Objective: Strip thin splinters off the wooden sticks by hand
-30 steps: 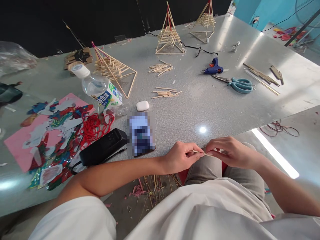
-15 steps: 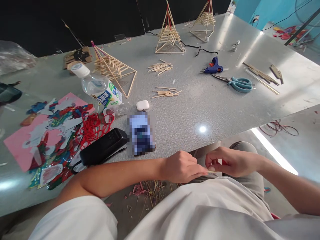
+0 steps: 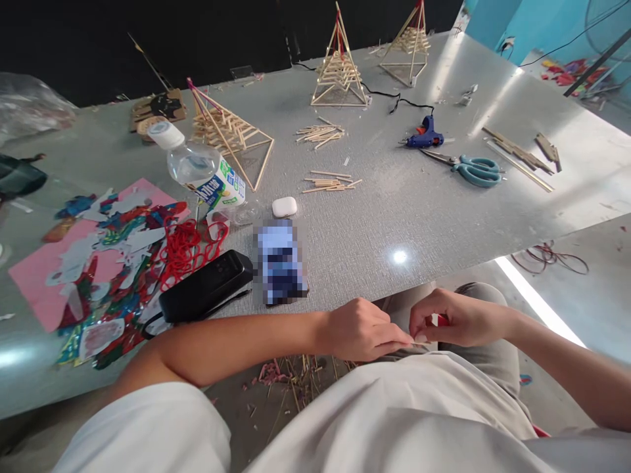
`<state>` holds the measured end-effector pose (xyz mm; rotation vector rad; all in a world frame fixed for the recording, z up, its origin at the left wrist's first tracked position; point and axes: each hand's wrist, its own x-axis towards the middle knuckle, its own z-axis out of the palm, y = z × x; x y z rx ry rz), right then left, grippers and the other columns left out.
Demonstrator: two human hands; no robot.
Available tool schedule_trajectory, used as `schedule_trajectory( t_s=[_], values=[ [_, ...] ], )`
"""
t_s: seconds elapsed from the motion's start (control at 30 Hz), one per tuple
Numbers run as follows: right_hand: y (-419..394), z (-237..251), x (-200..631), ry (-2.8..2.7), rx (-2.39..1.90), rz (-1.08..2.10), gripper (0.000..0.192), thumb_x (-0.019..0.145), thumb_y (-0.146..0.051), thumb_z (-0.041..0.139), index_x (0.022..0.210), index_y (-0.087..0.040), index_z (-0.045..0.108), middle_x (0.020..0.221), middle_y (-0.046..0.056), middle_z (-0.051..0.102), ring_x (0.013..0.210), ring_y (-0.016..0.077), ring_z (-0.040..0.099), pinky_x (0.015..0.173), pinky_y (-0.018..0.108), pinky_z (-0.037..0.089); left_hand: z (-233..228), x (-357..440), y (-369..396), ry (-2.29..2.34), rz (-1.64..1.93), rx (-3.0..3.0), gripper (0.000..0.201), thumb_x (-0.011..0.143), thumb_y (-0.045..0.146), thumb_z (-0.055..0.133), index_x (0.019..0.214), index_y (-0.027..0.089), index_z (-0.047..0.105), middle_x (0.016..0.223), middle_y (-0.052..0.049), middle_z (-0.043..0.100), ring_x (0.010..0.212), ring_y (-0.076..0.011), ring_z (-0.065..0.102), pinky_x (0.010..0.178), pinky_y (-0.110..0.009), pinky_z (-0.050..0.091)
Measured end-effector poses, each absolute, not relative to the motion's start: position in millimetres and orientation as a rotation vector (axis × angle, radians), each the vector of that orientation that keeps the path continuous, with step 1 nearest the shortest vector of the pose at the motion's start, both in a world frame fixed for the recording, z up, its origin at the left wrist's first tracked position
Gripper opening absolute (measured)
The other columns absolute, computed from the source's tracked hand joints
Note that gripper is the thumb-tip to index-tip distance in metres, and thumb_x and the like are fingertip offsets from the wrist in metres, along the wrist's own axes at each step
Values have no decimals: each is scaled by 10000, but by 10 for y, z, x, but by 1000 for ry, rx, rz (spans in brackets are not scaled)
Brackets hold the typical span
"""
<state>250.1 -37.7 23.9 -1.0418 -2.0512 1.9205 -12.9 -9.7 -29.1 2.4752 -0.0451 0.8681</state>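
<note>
Over my lap, just past the table's near edge, my left hand (image 3: 367, 330) is closed with its fingers pressed together and pointing right. My right hand (image 3: 446, 320) meets it there in a pinch of thumb and forefinger. A tiny pale bit shows where the fingertips come together, too small to name. Nearest to the hands on the table lies a phone (image 3: 282, 263) with a blurred screen, and a white earbud case (image 3: 284, 207) sits behind it. Two piles of short wooden sticks, a nearer one (image 3: 331, 182) and a farther one (image 3: 320, 134), lie beyond.
Stick pyramids (image 3: 340, 82) stand at the back. A glue gun (image 3: 426, 135) and blue-handled scissors (image 3: 476, 171) lie right of centre. On the left are a plastic bottle (image 3: 210, 174), red yarn (image 3: 190, 246), a black case-like object (image 3: 207, 286) and coloured scraps. Stick offcuts litter the floor.
Both hands stay together and have shifted very slightly right in the view. The whole scene moves a little with the head. Nothing on the table has been moved.
</note>
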Motion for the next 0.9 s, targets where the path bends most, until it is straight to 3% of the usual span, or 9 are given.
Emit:
schedule_trajectory(
  t_s=[0.4,0.6,0.67,0.73,0.83,0.9],
  values=[
    [-592,251,2403,-2160,-1052,1660,262,1097,-327,567,956,-175,727,781,24,712,646,115,550,586,246,423,-312,-153,-105,-156,860,2590,277,1144,218,527,1079,122,778,617,17,619,514,-107,583,508,-256,490],
    [-639,147,2364,-1910,-1050,2039,382,1103,-501,567,915,-186,675,780,14,680,685,121,580,618,245,471,-308,-175,-79,-249,663,2639,235,1108,177,541,1118,165,776,618,12,596,532,-128,575,488,-277,459],
    [-663,145,2371,-1892,-1064,2021,389,1106,-506,559,912,-189,672,778,13,680,682,123,589,616,245,487,-294,-176,-93,-204,601,2595,228,1103,177,536,1130,181,762,642,5,622,552,-131,592,500,-272,465],
    [-711,171,2403,-1958,-1141,1785,335,1118,-441,552,930,-196,680,775,8,684,669,122,594,601,240,492,-258,-169,-119,-27,598,2465,223,1128,236,519,1181,174,727,697,-3,668,587,-124,620,541,-252,491],
    [-816,215,2459,-2062,-1187,1159,189,1119,-259,541,987,-207,665,810,10,701,659,120,608,570,233,489,-154,-147,-149,308,583,2164,328,1129,412,553,1298,142,628,746,11,688,607,-109,623,578,-221,502],
    [-881,214,2460,-2117,-1129,676,112,1082,-138,571,1046,-203,656,860,26,729,691,133,637,611,254,519,-73,-135,-143,422,522,2020,375,1114,497,557,1231,146,617,700,40,641,570,-99,578,558,-207,474]
  ],
)
